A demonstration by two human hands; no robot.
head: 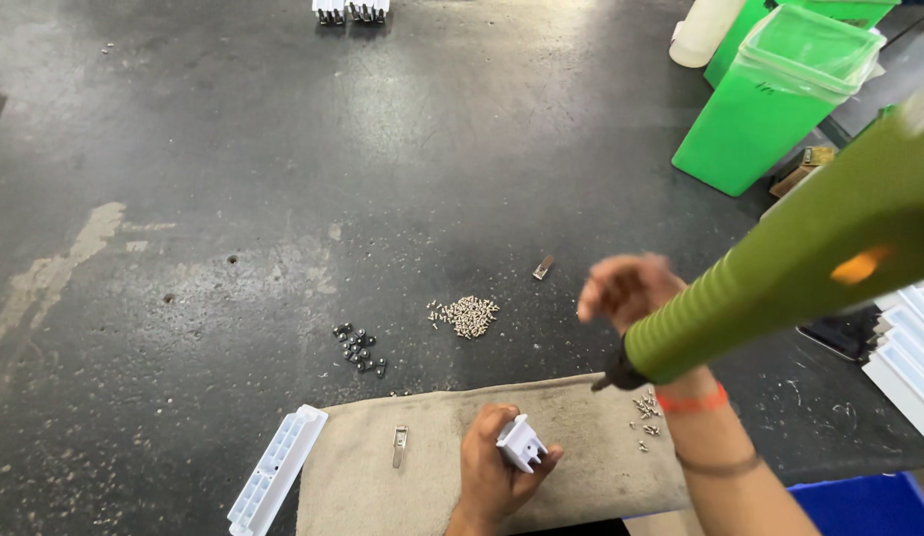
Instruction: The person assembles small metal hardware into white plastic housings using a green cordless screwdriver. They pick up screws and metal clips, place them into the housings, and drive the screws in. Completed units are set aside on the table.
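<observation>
— Two hands, what do they do?
— Left hand [490,467] pinches a small white plastic block [521,443] over the tan cloth mat [581,467]. Right hand [626,290] hangs loosely curled and blurry, holding nothing, behind the green ribbed screwdriver tool [780,273], near the silver screw pile [468,316].

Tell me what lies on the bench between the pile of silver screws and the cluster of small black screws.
Head view: the stretch between the silver screw pile and the black screws is bare dark bench top; nothing lies there.
</observation>
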